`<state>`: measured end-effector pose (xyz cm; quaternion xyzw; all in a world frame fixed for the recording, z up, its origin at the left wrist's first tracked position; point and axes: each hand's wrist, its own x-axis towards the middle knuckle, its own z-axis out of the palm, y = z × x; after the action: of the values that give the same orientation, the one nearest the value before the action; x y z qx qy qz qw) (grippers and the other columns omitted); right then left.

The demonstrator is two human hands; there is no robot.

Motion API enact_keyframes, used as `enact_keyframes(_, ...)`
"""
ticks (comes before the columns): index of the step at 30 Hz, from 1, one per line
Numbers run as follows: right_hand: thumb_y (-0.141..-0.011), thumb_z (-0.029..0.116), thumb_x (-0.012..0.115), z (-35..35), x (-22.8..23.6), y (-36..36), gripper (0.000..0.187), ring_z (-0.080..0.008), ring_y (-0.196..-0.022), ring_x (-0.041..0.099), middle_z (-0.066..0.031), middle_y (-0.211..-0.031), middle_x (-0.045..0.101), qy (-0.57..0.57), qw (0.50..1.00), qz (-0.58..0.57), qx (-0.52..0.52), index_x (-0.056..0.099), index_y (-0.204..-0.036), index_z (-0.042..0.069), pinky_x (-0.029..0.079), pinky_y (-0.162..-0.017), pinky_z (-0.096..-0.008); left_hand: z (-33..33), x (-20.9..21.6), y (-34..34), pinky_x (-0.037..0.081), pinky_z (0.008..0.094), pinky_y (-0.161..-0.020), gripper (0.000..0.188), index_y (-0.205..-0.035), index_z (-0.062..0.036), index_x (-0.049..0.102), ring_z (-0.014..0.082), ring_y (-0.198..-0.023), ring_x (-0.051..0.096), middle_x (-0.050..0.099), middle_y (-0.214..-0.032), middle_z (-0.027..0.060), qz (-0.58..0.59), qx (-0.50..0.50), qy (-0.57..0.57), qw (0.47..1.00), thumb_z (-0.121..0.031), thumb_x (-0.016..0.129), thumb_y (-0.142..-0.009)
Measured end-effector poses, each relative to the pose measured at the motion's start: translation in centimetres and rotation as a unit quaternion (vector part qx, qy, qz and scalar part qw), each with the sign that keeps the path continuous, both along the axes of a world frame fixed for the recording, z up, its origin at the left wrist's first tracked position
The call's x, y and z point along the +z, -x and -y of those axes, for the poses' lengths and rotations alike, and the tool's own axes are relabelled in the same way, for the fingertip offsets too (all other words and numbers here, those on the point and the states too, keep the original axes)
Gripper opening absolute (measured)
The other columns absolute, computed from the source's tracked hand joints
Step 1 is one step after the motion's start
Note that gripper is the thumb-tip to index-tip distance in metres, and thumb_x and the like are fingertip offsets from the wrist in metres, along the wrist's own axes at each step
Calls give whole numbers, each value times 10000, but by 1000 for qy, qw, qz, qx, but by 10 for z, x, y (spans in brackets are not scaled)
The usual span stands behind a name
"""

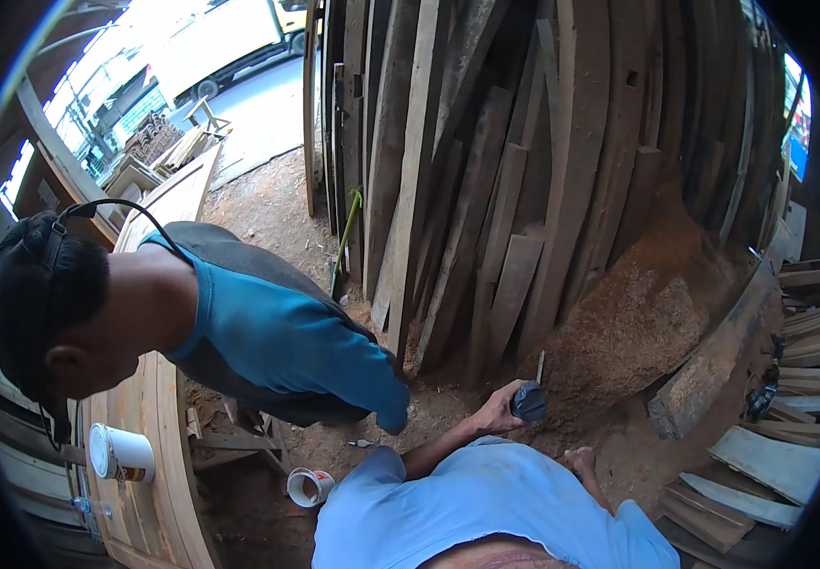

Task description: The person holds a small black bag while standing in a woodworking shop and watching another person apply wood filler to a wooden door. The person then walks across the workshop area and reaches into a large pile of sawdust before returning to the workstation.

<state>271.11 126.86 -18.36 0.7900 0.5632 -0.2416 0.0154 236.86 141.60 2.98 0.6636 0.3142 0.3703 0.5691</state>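
Observation:
My left hand (pixel 497 410) reaches out past my light blue shirt, its fingers wrapped round a dark blue-grey cup-like container (pixel 528 402). A thin pale stick (pixel 541 366) shows just above it; whether it stands in the container or lies behind I cannot tell. What seems to be my right hand (pixel 582 461) shows beyond the right side of my shirt, over the brown ground. Its fingers are too unclear to read. Left of my left sleeve sits a white bucket (pixel 304 488) with some brownish content. A small tool with a pale tip (pixel 363 443) lies above that bucket.
A co-worker in a teal and grey shirt (pixel 277 322) leans over a wooden door panel (pixel 159 417), where a white tub (pixel 124 452) stands. Upright planks (pixel 505 266) line the far side. Sawdust (pixel 633 327) is heaped beside a thick board (pixel 713 370); stacked boards (pixel 775 465) lie right.

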Motion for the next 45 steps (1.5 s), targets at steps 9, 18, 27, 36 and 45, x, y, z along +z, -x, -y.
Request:
enact_keyframes(9,-788,298,674,-17,44,-7,323,-263,-650,709,-147,-692,721,10,989,-132,-69,724,-671,1,549,-671,-402,9,7,-1,476,319,-1010,688,-1301,-42,547,146,-1106,591,626,-1166,54,9,37,37,999,-152,901,-722)
enact_keyframes(18,-850,230,586,-72,53,9,282,-233,-703,736,-121,-741,745,74,982,-158,66,738,-758,11,572,-681,-385,17,-10,32,465,313,-1014,719,-1311,-38,543,153,-1108,587,625,-1174,57,27,140,25,990,-170,908,-705)
enact_keyframes(27,-744,282,661,-150,7,33,211,-317,-633,670,-173,-658,643,1,884,-91,458,627,-687,82,505,-574,-480,26,-13,78,458,323,-1024,717,-1308,-38,548,173,-1119,590,621,-1175,72,34,247,8,968,-180,893,-696)
enact_keyframes(36,-807,-33,622,-165,71,115,235,-243,-683,705,-193,-817,714,143,955,-258,-14,654,-1021,-126,534,-587,-367,29,-18,95,463,317,-1009,706,-1293,-47,556,161,-1102,592,625,-1164,66,55,288,0,956,-166,895,-685)
enact_keyframes(45,-814,63,654,-160,108,115,306,-282,-772,736,-230,-906,745,159,967,-165,114,672,-1033,-150,558,-671,-366,31,-17,92,467,322,-1012,714,-1297,-51,553,163,-1108,596,629,-1164,68,46,302,-22,952,-175,905,-688)
